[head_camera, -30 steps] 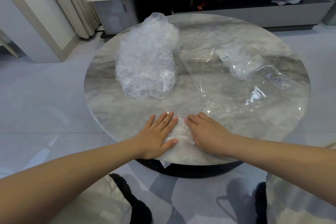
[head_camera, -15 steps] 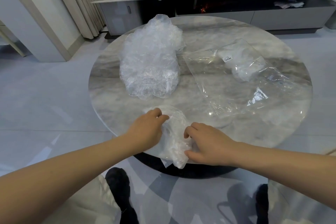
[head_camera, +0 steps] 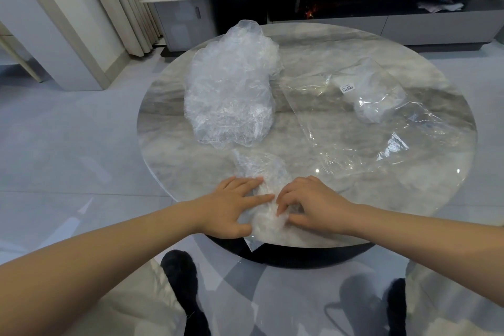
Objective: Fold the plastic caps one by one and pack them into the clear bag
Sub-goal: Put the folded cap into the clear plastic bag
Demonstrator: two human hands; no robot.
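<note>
A: Cap [head_camera: 266, 199] sat at the near edge of the worktop [head_camera: 354, 199], one corner hanging off the rim. Thin clear film, crumpled. Looked near weightless, limp, probably slippery and springy, so a fold likely wouldn't stay unless pinned flat.

B: Hands?

A: Left hand [head_camera: 231, 210] lay on the cap's left side, fingers [head_camera: 256, 198] mostly straight, pressing rather than gripping. Right hand [head_camera: 308, 204] had curled fingers pinching the film on the right side. Best hold, I'd say: pinch the gathered edge, flatten with the other palm.

B: Surroundings?

A: Pile [head_camera: 231, 95] of unfolded caps just beyond, nearly touching the cap's far end. Clear bag [head_camera: 368, 128] lay flat to the right, well apart, with a bundle [head_camera: 373, 98] of caps already inside. Bag mouth was hard to make out. Nothing blocked the route across; the pile could snag a sleeve-side sweep.
</note>
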